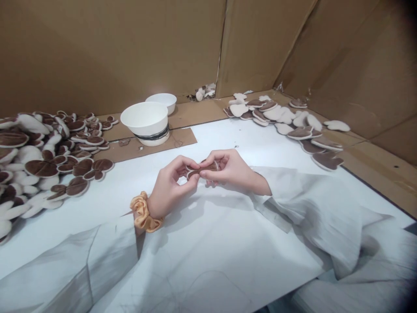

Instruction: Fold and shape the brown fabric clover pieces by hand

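A small brown plush piece with a white edge (211, 167) is pinched between both hands above the white tabletop. My left hand (171, 184), with a gold scrunchie (145, 213) at its wrist, grips the left end between thumb and forefinger. At the right end, my right hand (233, 171) pinches it with the thumb on the near side and the other fingers curled behind. The fingers cover much of the piece, so its full outline is hidden.
A large pile of brown-and-white plush pieces (76, 187) lies at the left. More plush pieces (273, 114) spread along the back right. A white bowl with a dark band (143, 117) stands before a second white bowl (167, 99). Cardboard walls (114, 48) enclose the back and right.
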`<action>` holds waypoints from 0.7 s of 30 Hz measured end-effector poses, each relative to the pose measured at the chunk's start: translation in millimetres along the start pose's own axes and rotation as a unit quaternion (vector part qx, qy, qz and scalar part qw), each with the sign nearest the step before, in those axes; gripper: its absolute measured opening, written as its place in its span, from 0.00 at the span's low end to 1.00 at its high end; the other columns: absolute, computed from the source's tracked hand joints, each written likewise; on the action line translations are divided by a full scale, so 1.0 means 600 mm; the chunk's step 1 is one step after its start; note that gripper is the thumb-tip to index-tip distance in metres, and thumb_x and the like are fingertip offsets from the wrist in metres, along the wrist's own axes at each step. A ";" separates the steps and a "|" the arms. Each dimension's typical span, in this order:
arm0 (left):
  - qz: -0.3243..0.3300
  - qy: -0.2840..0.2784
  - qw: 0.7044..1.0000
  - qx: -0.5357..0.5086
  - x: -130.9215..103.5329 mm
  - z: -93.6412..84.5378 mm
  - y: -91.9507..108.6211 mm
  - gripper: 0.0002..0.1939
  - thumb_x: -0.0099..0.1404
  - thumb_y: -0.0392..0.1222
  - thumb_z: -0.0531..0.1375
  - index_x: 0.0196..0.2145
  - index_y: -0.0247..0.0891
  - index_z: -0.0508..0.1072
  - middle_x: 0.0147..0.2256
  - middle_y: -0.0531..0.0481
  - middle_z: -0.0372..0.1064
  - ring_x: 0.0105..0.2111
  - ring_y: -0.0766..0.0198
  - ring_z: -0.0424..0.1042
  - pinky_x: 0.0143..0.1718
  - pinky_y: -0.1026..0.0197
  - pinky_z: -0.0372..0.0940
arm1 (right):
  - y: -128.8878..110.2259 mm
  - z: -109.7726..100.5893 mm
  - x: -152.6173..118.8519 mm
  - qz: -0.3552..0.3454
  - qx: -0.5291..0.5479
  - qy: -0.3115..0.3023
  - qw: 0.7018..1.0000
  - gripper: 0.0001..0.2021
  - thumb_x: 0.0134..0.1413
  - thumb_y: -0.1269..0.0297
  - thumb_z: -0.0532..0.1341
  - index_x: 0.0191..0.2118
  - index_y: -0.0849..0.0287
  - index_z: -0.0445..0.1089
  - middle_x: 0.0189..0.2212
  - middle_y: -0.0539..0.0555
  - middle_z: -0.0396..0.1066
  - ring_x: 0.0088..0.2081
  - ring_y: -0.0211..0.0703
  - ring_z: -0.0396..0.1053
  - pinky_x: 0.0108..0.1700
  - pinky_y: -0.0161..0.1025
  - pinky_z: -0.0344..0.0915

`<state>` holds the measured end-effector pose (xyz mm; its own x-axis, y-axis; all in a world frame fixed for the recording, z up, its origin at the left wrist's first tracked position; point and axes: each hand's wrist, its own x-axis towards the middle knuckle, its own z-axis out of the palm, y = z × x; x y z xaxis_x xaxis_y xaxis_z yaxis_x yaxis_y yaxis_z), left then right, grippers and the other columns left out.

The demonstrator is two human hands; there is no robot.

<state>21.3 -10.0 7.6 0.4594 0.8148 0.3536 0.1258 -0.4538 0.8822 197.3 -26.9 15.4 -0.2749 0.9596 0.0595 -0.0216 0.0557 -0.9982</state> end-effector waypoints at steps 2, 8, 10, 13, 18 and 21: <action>-0.002 0.005 1.000 0.002 0.000 0.000 0.000 0.07 0.56 0.34 0.58 0.35 0.37 0.66 0.33 0.51 0.67 0.32 0.66 0.68 0.32 0.64 0.63 | 0.001 -0.001 0.000 0.007 -0.001 0.003 1.000 0.10 0.41 0.64 0.67 0.29 0.63 0.69 0.20 0.50 0.70 0.20 0.34 0.68 0.18 0.30 0.64; -0.013 0.000 1.000 -0.011 0.002 0.000 0.001 0.06 0.55 0.34 0.58 0.33 0.37 0.66 0.29 0.52 0.67 0.29 0.67 0.68 0.30 0.65 0.63 | 0.004 -0.002 -0.001 0.019 -0.001 -0.012 1.000 0.10 0.41 0.62 0.67 0.29 0.62 0.69 0.21 0.50 0.71 0.23 0.38 0.71 0.19 0.31 0.66; -0.024 -0.005 0.999 -0.028 0.002 0.000 0.001 0.05 0.55 0.34 0.59 0.31 0.37 0.66 0.29 0.52 0.69 0.29 0.66 0.69 0.31 0.64 0.63 | 0.003 -0.001 -0.002 0.025 0.001 -0.013 1.000 0.10 0.41 0.63 0.67 0.29 0.63 0.69 0.20 0.50 0.71 0.23 0.39 0.72 0.19 0.31 0.66; -0.031 -0.008 0.999 -0.035 0.002 0.000 0.000 0.04 0.55 0.34 0.59 0.29 0.37 0.65 0.28 0.52 0.69 0.30 0.66 0.70 0.31 0.64 0.63 | 0.001 0.000 -0.002 0.030 -0.004 -0.009 0.999 0.09 0.41 0.64 0.67 0.28 0.63 0.69 0.19 0.50 0.70 0.23 0.39 0.72 0.20 0.31 0.66; -0.030 -0.016 0.999 -0.039 0.001 -0.001 -0.002 0.04 0.55 0.33 0.59 0.28 0.37 0.65 0.27 0.53 0.68 0.29 0.67 0.69 0.31 0.64 0.63 | -0.004 0.002 -0.002 0.041 -0.004 -0.006 0.999 0.10 0.39 0.65 0.67 0.27 0.64 0.69 0.19 0.50 0.70 0.22 0.39 0.72 0.19 0.31 0.66; -0.044 -0.041 0.996 -0.063 0.003 -0.002 -0.001 0.04 0.56 0.35 0.59 0.31 0.37 0.66 0.29 0.52 0.67 0.30 0.67 0.69 0.31 0.64 0.63 | -0.004 0.002 -0.003 0.052 0.009 -0.002 0.999 0.10 0.39 0.65 0.68 0.26 0.64 0.68 0.19 0.50 0.69 0.21 0.39 0.72 0.19 0.31 0.67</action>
<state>21.0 -8.0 8.1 0.5226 0.8149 0.2508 0.0605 -0.3288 0.9425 196.6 -29.2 17.8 -0.2813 0.9586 -0.0452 -0.0090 -0.0498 -0.9987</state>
